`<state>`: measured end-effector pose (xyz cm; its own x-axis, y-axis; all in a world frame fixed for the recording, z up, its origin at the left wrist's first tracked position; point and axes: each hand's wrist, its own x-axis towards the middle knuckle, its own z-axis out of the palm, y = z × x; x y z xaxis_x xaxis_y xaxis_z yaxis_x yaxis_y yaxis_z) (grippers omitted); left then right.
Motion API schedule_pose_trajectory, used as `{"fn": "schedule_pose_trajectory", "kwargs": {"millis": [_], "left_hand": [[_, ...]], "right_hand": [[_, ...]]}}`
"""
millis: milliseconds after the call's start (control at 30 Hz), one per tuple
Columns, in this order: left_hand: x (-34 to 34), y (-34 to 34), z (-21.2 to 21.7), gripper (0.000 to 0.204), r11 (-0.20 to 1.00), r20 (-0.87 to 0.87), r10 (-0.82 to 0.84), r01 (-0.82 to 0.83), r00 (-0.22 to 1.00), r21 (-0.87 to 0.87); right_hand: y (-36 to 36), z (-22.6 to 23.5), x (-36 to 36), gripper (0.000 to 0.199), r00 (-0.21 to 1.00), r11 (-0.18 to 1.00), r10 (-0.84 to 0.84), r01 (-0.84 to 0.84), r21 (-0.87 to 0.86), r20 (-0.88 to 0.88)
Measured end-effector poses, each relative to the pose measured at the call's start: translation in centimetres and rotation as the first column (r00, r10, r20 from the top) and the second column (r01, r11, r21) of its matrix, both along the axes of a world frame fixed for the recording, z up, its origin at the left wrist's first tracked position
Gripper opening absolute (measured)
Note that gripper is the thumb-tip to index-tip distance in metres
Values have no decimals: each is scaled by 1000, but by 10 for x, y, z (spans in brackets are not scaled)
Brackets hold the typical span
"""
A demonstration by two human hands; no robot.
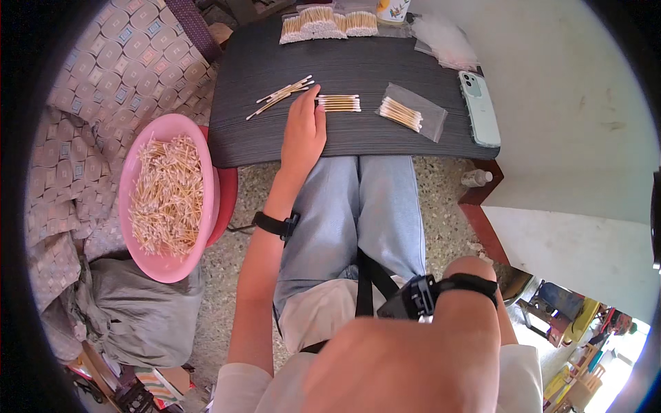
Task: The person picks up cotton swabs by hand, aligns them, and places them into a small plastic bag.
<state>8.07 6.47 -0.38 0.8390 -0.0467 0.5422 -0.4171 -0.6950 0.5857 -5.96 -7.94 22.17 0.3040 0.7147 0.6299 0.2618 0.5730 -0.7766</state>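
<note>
My left hand (303, 131) lies on the dark table with its fingers stretched out, its inner edge against the left ends of a neat row of cotton swabs (339, 104). Left of that hand, several loose cotton swabs (275, 96) are scattered at a slant. To the right, a bundle of cotton swabs (400, 114) lies in the mouth of a clear plastic bag (433, 122). My right hand (406, 365) is raised very near the camera, large and blurred; its fingers cannot be made out.
A pink basin (213, 206) heaped with cotton swabs (167, 196) stands left of the table (344, 141). Filled swab bags (318, 23), a patterned cup (393, 9) and clear bags (446, 41) line the back. A phone (480, 110) rests at the right edge beside the wall.
</note>
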Motion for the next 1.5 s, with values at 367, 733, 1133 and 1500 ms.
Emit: {"fn": "schedule_pose_trajectory", "kwargs": {"millis": [367,733,1133,1500], "left_hand": [[-4,2,0,34,1000,8,16,-16,1000,27],[-2,3,-2,34,1000,2,15,-15,1000,27],[1,5,-5,34,999,65,5,-8,998,51],[-3,4,-4,34,1000,41,10,-11,999,21]], "right_hand": [[4,25,-10,26,860,960,244,-147,240,-448],[1,30,13,26,995,956,-18,47,289,-100],[17,9,-8,22,740,820,-561,437,371,371],[-5,20,-27,19,780,784,-607,558,270,151]]}}
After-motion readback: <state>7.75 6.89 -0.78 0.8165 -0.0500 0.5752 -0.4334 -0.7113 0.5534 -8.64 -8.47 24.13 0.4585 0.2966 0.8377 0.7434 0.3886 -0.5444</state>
